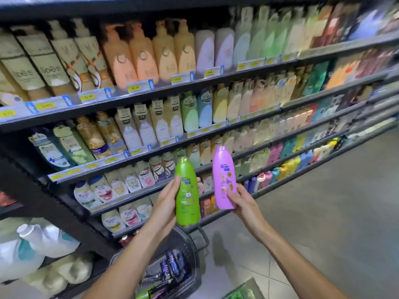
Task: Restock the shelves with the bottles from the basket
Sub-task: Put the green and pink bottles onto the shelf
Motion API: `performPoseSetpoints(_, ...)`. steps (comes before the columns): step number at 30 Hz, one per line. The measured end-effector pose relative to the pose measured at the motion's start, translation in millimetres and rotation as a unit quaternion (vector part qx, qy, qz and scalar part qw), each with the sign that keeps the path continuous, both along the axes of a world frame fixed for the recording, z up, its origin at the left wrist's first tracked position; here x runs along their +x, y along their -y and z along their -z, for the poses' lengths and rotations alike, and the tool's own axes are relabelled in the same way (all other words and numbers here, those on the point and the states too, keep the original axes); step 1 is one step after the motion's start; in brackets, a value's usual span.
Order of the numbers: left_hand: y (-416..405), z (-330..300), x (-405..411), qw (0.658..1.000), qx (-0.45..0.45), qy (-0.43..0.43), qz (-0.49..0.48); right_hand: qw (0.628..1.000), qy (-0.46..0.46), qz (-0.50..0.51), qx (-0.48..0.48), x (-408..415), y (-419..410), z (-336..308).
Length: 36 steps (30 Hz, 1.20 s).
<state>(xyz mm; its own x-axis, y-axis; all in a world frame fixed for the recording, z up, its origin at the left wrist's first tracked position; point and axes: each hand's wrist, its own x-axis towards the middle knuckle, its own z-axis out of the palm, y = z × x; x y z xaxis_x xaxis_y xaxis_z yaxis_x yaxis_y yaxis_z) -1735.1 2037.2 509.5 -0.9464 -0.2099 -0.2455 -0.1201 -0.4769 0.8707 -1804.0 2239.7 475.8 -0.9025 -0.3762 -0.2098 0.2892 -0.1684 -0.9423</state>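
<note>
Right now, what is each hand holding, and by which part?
The left hand holds the green bottle by its middle; the right hand holds the purple bottle by its lower body.

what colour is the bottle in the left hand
Green, cap included: the bottle in the left hand, clearest in the head view.

2 bottles stand upright, caps up, before the stocked shelves (194, 134): a green bottle (187, 193) and, just beside it, a purple bottle (223, 180). Below sits a dark basket (190, 244) holding more dark bottles (170, 266).
</note>
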Motion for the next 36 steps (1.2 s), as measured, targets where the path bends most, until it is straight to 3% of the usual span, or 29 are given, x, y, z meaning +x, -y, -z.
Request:
performPoseSetpoints(3, -33, -15, -23, 0.999, -0.041, -0.002, 0.009, 0.999, -0.028, 0.008, 0.017, -19, -37, -16)
performPoseSetpoints(11, -94, -55, -92, 0.998, -0.04, -0.007, 0.043, 0.997, -0.055, 0.05, 0.02, -76, -105, -49)
performPoseSetpoints(21, -139, -96, -224, 0.984, -0.136, -0.089, 0.079, 0.985, -0.136, 0.1, 0.043, -178, -144, -88)
performPoseSetpoints(30, -197, -177, -383, 0.954, -0.189, -0.214, 0.087, 0.961, -0.231, 0.146, 0.034, -306, -207, -165)
performPoseSetpoints(36, -246, -219, -459, 0.941, -0.218, -0.249, 0.074, 0.944, -0.29, 0.155, 0.024, -390, -262, -205)
